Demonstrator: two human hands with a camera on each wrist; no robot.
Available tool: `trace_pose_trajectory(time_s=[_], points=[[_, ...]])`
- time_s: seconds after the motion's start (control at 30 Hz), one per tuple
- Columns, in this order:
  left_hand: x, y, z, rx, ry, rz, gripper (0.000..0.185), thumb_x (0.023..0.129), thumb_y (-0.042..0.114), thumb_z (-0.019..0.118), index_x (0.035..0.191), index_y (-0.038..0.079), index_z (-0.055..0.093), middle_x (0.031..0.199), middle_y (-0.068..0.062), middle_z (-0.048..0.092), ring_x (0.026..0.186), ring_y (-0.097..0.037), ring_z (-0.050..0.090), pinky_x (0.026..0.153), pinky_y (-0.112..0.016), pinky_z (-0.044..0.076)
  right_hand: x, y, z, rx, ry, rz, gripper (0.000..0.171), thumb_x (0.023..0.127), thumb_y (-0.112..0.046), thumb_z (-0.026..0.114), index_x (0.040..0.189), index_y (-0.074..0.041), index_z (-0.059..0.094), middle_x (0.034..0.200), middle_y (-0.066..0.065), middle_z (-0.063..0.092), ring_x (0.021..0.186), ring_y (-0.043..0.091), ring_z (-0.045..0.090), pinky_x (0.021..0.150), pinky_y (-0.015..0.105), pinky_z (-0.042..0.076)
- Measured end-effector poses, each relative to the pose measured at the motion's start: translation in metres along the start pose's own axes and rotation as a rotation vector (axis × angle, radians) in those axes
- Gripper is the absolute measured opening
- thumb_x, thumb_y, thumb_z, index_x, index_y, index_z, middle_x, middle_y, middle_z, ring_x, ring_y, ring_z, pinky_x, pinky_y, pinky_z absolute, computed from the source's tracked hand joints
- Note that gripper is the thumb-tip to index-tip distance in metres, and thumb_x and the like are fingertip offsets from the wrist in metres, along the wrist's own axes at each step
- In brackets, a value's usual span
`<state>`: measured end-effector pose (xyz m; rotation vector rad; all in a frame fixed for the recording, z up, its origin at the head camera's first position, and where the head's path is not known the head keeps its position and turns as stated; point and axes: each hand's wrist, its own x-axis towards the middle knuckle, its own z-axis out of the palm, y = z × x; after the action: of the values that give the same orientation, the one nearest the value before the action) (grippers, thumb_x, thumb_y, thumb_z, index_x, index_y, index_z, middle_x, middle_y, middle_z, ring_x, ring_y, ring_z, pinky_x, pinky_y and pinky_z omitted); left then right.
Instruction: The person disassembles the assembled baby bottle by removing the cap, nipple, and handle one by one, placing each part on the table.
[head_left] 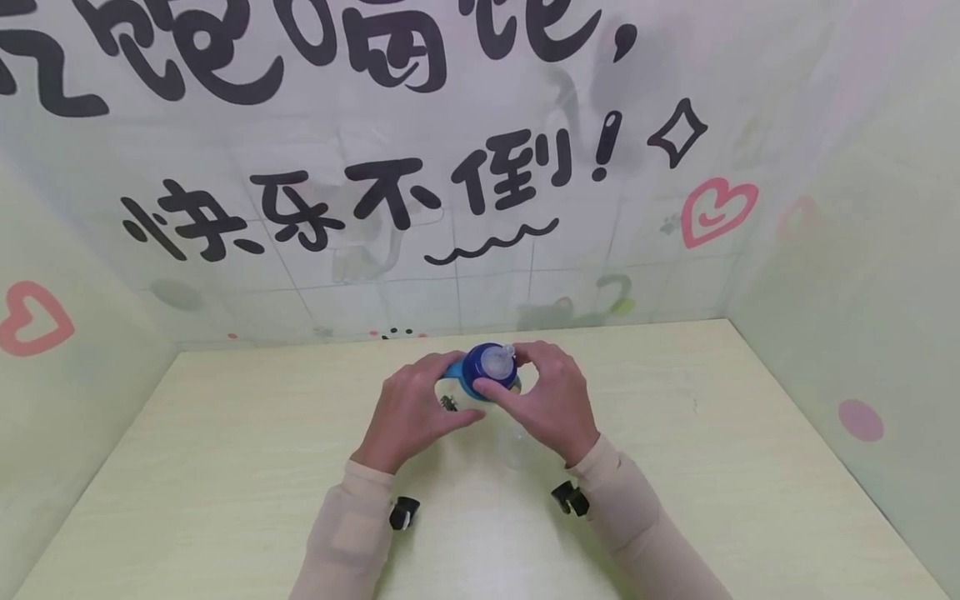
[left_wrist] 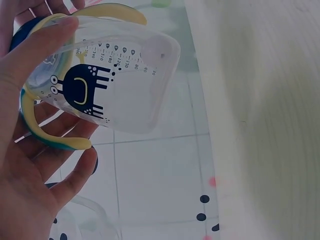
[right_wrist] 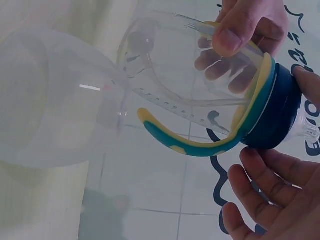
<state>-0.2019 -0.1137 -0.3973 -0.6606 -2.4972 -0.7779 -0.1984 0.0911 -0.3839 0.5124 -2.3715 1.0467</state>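
A clear baby bottle (left_wrist: 132, 97) with a dark cartoon animal and measuring marks is held in the air by both hands. My left hand (head_left: 408, 408) grips its side, thumb on the front and fingers round behind near the yellow-and-teal handle (right_wrist: 192, 145). The thumb and fingers of my right hand (head_left: 558, 400) hold the dark blue collar (right_wrist: 272, 107). A clear teat (head_left: 497, 362) projects from that collar. Inside the bottle runs a thin straw (right_wrist: 185, 101) with a weighted end. In the right wrist view the bottle lies tilted, its base towards the left.
A clear dome-shaped cover (right_wrist: 50, 100) stands on the pale table (head_left: 247, 467), just in front of the hands. White printed sheets (head_left: 360, 250) with black writing and pink hearts wall the table at the back and both sides.
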Motion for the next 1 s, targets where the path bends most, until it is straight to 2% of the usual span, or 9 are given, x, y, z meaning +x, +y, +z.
trace_pose_trajectory(time_s=[0.27,0.5,0.77,0.9,1.0], points=[[0.001,-0.001,-0.002,-0.049,-0.022,-0.001,0.076,0.065,0.041,0.093,0.126,0.007,0.065,0.117,-0.007,0.071,0.104,-0.024,0.068,0.088,-0.043,0.056,0.004,0.007,-0.005,0.134,-0.109,-0.075,0.045,0.083,-0.032,0.08,0.119,-0.008,0.068,0.112,0.004,0.067,0.11,0.021,0.056,0.092,0.047,0.048],[0.0,-0.001,-0.002,-0.096,-0.068,0.0,0.075,0.066,0.038,0.093,0.128,0.007,0.064,0.118,-0.006,0.07,0.107,-0.023,0.067,0.091,-0.044,0.055,0.003,0.01,-0.008,0.213,-0.197,-0.11,0.051,0.083,-0.022,0.073,0.13,-0.007,0.062,0.122,0.007,0.06,0.115,0.023,0.053,0.096,0.049,0.047],[-0.001,0.0,-0.002,-0.115,-0.083,0.023,0.074,0.066,0.035,0.094,0.127,0.006,0.064,0.119,-0.006,0.07,0.108,-0.022,0.067,0.092,-0.042,0.055,0.004,0.014,-0.009,0.28,-0.232,-0.152,0.055,0.079,-0.014,0.069,0.133,-0.007,0.059,0.127,0.008,0.057,0.118,0.023,0.052,0.098,0.052,0.047],[-0.001,0.0,-0.003,-0.113,-0.073,0.03,0.075,0.065,0.035,0.094,0.127,0.006,0.064,0.119,-0.006,0.07,0.108,-0.023,0.067,0.091,-0.043,0.055,0.003,0.014,-0.01,0.268,-0.23,-0.141,0.058,0.081,-0.017,0.068,0.137,-0.007,0.056,0.128,0.008,0.057,0.119,0.024,0.051,0.1,0.053,0.043],[0.0,0.001,-0.003,-0.103,-0.062,0.036,0.075,0.065,0.036,0.094,0.127,0.006,0.064,0.118,-0.006,0.07,0.107,-0.022,0.067,0.09,-0.042,0.056,0.002,0.012,-0.009,0.228,-0.187,-0.126,0.059,0.085,-0.024,0.066,0.14,-0.005,0.054,0.126,0.01,0.059,0.119,0.027,0.052,0.101,0.057,0.039]])
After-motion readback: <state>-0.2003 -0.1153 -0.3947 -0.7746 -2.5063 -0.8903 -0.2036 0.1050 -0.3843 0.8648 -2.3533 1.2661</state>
